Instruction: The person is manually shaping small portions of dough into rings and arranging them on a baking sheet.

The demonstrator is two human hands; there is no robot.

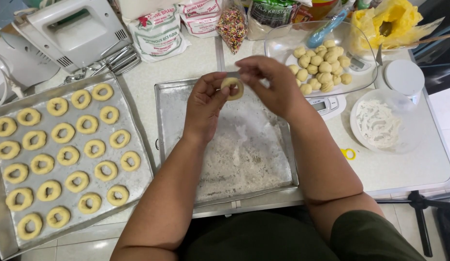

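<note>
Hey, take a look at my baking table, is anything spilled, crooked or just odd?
Nothing looks spilled. The flour sits inside its metal tray, and the dough rings lie in neat rows. Both hands, left hand and right hand, hold one dough ring. Only oddity: a small yellow ring lying loose by the bowl.

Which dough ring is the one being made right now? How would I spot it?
Find the floured metal tray in the middle of the table. Just above its far end, the left hand and right hand meet, pinching one dough ring between their fingertips. It is the only ring up in the air; all the others lie in rows on the left tray.
</note>
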